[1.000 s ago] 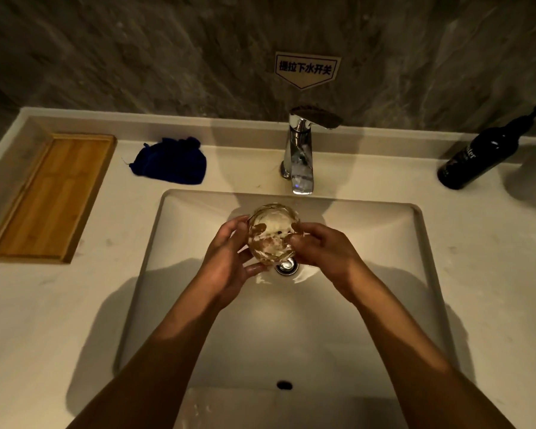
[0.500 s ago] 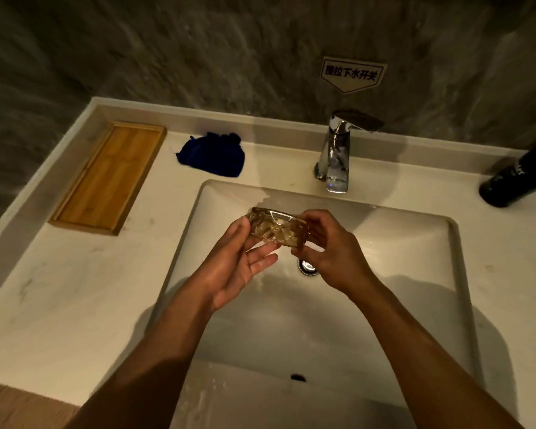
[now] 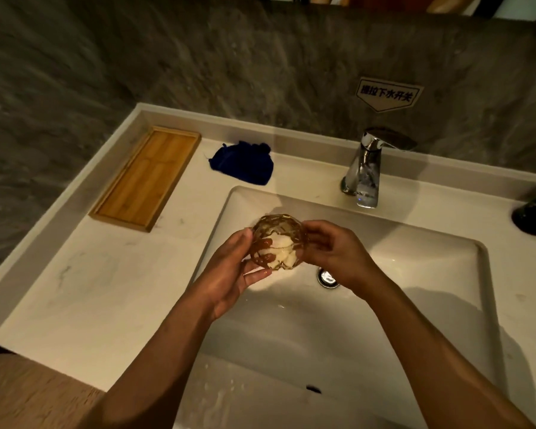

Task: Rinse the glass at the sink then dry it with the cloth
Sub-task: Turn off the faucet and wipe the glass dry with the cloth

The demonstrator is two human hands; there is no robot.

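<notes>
You've tipped glass (image 3: 279,243) up; both hands' fingers cup it, cloth (image 3: 243,164) lies nearer ur left hand (image 3: 229,274), w/ right hand (image 3: 334,253) farther.

Cloth (image 3: 243,165) lies behind sink (image 3: 464,252), between tray (image 3: 146,178) and faucet (image 3: 365,174).

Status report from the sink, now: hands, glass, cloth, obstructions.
Left hand cradles glass over sink; right hand pinches its side. No water visible from faucet. Blue cloth untouched on counter. Nothing between.
</notes>
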